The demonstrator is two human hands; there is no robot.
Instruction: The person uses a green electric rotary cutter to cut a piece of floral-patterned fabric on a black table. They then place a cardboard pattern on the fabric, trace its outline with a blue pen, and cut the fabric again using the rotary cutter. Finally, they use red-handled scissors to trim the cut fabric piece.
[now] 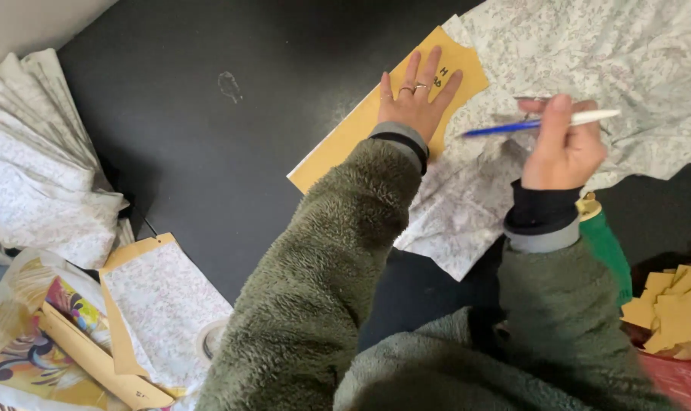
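My left hand lies flat, fingers spread, on a tan cardboard pattern piece that rests on the dark table. Rings show on two fingers. My right hand is shut on a blue and white pen, held level with its blue end pointing left, just above pale floral fabric that spreads right of the cardboard. The fabric's lower edge hangs over the table toward me. Both arms wear a green fleece with dark cuffs.
A stack of folded floral fabric lies at the left. Below it sit a cardboard piece with fabric on it and colourful printed cloth. Tan cardboard cut-outs are piled at the right, next to a green object.
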